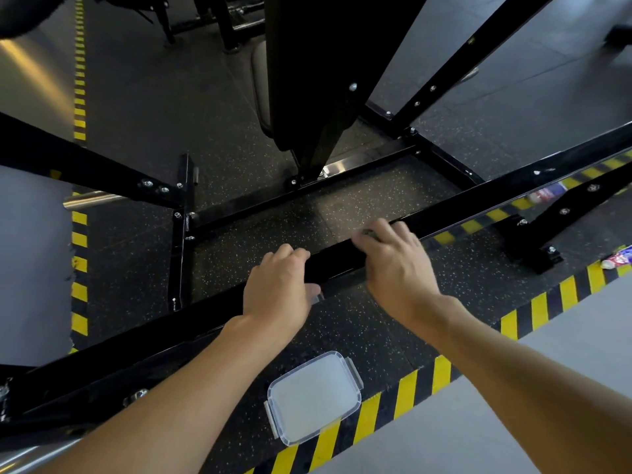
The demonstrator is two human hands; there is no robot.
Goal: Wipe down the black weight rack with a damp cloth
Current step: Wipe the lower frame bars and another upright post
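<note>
The black weight rack fills the view, and its long front bar (478, 203) runs slantwise from lower left to upper right above the speckled rubber floor. My left hand (278, 289) grips this bar, fingers curled over the top and thumb under it. Just to its right, my right hand (393, 265) lies on the same bar with its fingers curled over the far edge. A small dark piece of cloth (368, 232) shows under those fingertips; the rest of it is hidden by the hand.
A clear plastic lidded box (314, 395) lies on the floor near me beside yellow-black hazard tape (441, 374). A thick black upright (325, 80) rises behind the bar. Small packets (615, 260) lie at the right, and a chrome bar (92, 200) at the left.
</note>
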